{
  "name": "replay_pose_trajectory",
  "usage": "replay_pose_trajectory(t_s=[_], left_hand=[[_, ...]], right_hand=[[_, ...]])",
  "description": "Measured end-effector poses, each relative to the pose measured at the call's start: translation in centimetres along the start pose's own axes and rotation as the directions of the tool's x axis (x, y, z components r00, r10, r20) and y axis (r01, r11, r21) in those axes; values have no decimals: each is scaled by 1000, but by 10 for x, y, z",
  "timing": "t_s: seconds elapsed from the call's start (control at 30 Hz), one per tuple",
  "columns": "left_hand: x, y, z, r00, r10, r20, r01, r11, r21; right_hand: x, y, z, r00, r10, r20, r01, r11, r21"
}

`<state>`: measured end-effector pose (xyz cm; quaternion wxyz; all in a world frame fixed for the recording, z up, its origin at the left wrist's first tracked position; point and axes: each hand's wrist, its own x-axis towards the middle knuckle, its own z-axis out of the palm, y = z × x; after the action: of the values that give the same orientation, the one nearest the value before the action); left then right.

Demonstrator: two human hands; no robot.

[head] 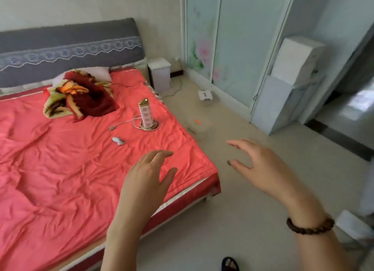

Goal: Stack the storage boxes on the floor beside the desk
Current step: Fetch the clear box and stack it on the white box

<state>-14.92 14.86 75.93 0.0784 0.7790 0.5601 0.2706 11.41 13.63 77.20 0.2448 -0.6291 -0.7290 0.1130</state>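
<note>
2 empty hands held out over the bed corner and the floor.
The left hand (pixel 145 177) hovers spread above the red bed's (pixel 60 149) corner and the right hand (pixel 261 165) is spread over the floor (pixel 242 220); neither holds anything. Ahead, a faint clear box (pixel 200 129) sits on the floor just beside the bed edge with 1 small orange item (pixel 197 121) inside; blur hides the rest. A white box (pixel 297 60) stands on a grey box (pixel 279 104) by the wardrobe (pixel 232 48). Open floor runs between bed and wardrobe.
</note>
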Motion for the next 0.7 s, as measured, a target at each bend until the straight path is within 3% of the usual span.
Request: replay_pose_trajectory(t_s=[0.2, 0.7], left_hand=[[73, 68, 66, 993, 112, 37, -109, 992, -64], [210, 180, 179, 976, 209, 56, -203, 974, -99]], right_hand=[[10, 94, -45, 992, 122, -32, -123, 992, -40], [66, 261, -124, 976, 189, -111, -196, 979, -56]])
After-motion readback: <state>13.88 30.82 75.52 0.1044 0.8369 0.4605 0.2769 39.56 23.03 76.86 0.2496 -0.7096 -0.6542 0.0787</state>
